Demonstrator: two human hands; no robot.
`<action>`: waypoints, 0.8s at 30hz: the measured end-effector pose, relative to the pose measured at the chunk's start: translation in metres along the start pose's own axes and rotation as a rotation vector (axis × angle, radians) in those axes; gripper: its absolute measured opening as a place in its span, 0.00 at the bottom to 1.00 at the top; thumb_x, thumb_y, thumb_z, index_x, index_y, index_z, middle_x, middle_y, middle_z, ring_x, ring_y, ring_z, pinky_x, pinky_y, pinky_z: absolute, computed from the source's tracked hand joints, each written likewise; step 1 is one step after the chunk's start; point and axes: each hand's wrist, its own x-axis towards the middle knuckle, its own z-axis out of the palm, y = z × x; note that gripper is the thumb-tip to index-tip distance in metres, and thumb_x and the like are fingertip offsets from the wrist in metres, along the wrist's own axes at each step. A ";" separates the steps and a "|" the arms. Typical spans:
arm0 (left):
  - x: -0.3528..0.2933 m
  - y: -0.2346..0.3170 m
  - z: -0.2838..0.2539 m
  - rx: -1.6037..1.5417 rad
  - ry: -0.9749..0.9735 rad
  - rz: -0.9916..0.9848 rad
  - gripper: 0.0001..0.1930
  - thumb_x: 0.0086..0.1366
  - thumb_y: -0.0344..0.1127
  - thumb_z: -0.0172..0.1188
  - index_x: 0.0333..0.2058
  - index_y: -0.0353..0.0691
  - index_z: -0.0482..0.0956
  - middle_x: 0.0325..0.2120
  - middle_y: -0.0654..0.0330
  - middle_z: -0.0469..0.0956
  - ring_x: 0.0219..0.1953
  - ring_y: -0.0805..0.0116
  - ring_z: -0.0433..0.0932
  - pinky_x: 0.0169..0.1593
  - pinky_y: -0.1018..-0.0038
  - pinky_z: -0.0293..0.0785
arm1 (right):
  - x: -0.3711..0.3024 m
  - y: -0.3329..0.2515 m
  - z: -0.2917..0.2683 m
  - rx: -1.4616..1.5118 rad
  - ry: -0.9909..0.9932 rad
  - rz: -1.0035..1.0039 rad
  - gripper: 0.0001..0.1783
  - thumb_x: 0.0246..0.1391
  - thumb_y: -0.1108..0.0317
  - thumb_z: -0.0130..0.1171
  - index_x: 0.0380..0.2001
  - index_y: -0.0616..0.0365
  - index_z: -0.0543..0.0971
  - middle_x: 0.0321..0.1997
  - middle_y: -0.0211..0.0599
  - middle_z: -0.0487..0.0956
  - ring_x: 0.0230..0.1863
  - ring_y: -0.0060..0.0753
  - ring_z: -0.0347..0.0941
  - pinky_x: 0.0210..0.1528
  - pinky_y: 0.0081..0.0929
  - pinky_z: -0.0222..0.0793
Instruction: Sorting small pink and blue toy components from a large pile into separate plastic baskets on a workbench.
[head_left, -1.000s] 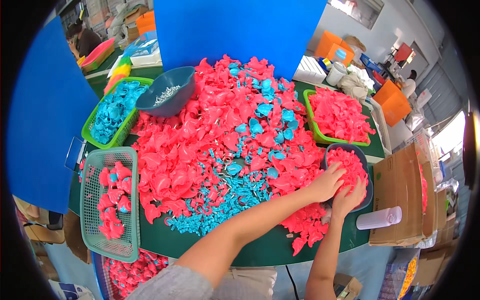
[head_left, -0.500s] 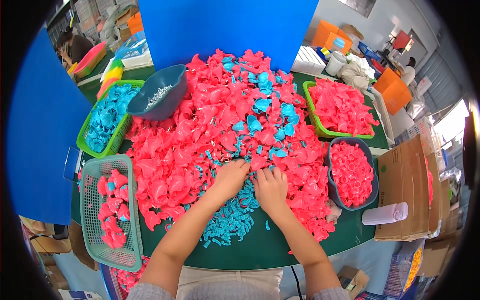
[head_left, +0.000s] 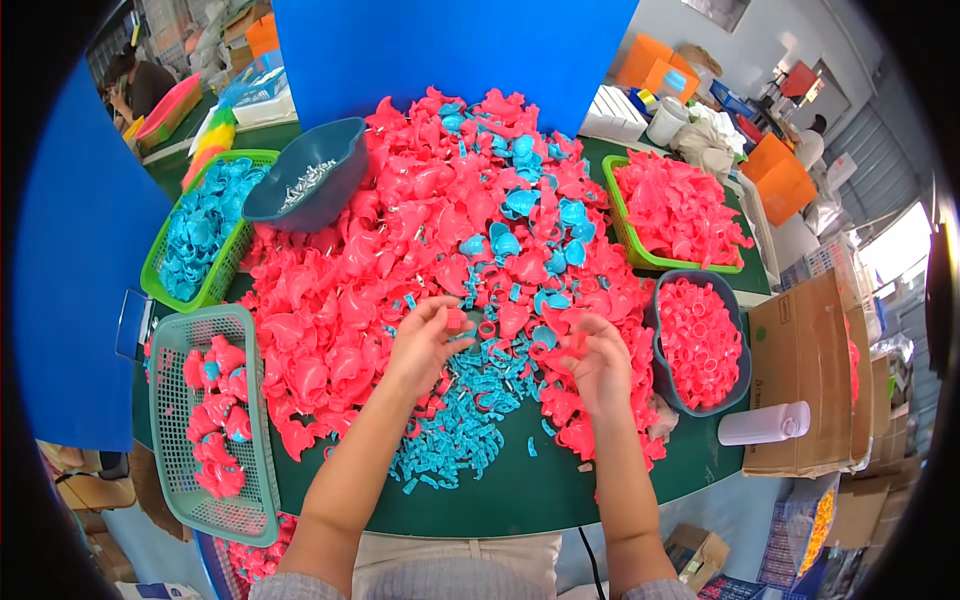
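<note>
My left hand (head_left: pixel 422 345) is raised over the near part of the heap, thumb and fingers closed on a small pink plastic piece (head_left: pixel 456 320). To its right, my right hand (head_left: pixel 602 368) hovers above the pile with fingers curled in a pinch; pink shows at the fingertips, but I cannot tell it from the pile behind. Below and between the hands lie many small blue plastic clips (head_left: pixel 455 440). Around them spreads a large heap of pink moulded shell parts (head_left: pixel 330 290), with blue cup-like parts (head_left: pixel 503 240) mixed in.
At left stand a green basket of blue parts (head_left: pixel 232 262), a dark bowl of small metallic pieces (head_left: pixel 345 180) and a mesh basket (head_left: pixel 262 470) holding pink-blue assemblies. On the right are a green basket (head_left: pixel 640 262), a tub of pink rings (head_left: pixel 745 385), a pale bottle (head_left: pixel 760 424) and a cardboard box (head_left: pixel 800 380).
My hands, close together over the heap before, have moved apart, the left to the left and the right to the right. A small pink piece now shows in my left fingers.
</note>
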 end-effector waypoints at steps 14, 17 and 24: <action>0.031 -0.033 0.007 1.964 -0.253 0.681 0.06 0.61 0.37 0.59 0.34 0.43 0.80 0.33 0.53 0.71 0.41 0.56 0.75 0.41 0.61 0.74 | 0.005 0.027 -0.008 -1.270 0.015 -0.446 0.15 0.48 0.68 0.62 0.40 0.59 0.76 0.35 0.34 0.78 0.19 0.29 0.70 0.19 0.26 0.65; 0.023 -0.020 0.002 1.472 -0.146 0.667 0.08 0.62 0.36 0.57 0.32 0.39 0.79 0.34 0.52 0.73 0.42 0.58 0.74 0.41 0.63 0.73 | 0.001 0.001 -0.004 -0.249 -0.067 0.089 0.08 0.48 0.74 0.60 0.34 0.61 0.77 0.31 0.31 0.78 0.19 0.18 0.65 0.18 0.19 0.59; -0.006 -0.006 0.013 0.343 0.027 -0.070 0.09 0.64 0.35 0.61 0.27 0.45 0.71 0.19 0.69 0.72 0.19 0.82 0.70 0.20 0.85 0.57 | -0.008 0.033 -0.010 -1.616 -0.356 -0.466 0.08 0.52 0.62 0.60 0.29 0.55 0.78 0.27 0.35 0.77 0.23 0.29 0.75 0.22 0.31 0.70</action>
